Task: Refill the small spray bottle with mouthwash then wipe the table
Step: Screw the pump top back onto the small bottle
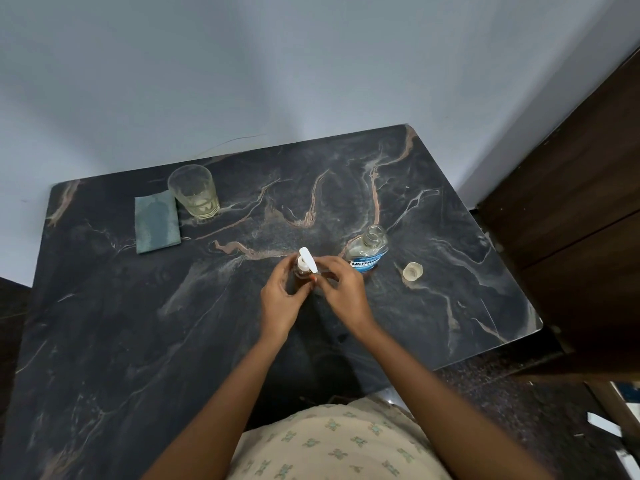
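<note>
A small amber spray bottle (300, 274) with a white pump head (308, 259) stands upright in the middle of the dark marble table (138, 323). My left hand (281, 299) grips the bottle's body. My right hand (341, 289) pinches the pump head's collar from the right. Just to the right, the clear mouthwash bottle (367, 249) with a blue label stands uncapped. Its cap (412, 271) lies on the table further right. A folded grey-green cloth (156, 220) lies at the back left.
A drinking glass (194, 192) with a little pale liquid stands beside the cloth at the back left. A pale wall runs behind the table. A dark wooden door (571, 202) is at the right, past the table's edge.
</note>
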### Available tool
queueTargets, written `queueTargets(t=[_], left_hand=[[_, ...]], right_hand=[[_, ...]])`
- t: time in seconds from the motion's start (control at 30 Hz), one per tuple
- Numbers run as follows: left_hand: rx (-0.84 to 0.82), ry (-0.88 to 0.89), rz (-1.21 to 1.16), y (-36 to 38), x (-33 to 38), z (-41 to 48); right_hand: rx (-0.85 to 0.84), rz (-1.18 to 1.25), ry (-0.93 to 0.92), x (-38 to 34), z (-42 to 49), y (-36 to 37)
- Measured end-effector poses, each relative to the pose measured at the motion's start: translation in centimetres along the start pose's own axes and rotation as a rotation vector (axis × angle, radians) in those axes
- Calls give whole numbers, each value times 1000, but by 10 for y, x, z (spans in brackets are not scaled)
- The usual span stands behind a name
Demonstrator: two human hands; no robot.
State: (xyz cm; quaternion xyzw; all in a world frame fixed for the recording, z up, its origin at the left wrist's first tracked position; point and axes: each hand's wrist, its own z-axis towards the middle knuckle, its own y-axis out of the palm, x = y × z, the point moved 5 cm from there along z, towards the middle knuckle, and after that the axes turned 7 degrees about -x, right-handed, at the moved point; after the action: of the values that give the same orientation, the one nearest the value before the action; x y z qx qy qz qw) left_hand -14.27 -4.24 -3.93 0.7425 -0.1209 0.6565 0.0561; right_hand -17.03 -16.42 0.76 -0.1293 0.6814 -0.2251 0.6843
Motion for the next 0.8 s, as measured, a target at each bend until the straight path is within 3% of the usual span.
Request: queueTargets(t=[0.23, 0.57, 0.8], left_hand=[[64, 0, -1, -11, -2, -32], [-222, 9, 32, 44, 6, -37], [-184, 6, -9, 74, 16, -11]], right_hand=[[38, -12, 40, 23, -24, -16], [130, -14, 127, 51, -48, -52], [276, 2, 258, 77, -45, -85]])
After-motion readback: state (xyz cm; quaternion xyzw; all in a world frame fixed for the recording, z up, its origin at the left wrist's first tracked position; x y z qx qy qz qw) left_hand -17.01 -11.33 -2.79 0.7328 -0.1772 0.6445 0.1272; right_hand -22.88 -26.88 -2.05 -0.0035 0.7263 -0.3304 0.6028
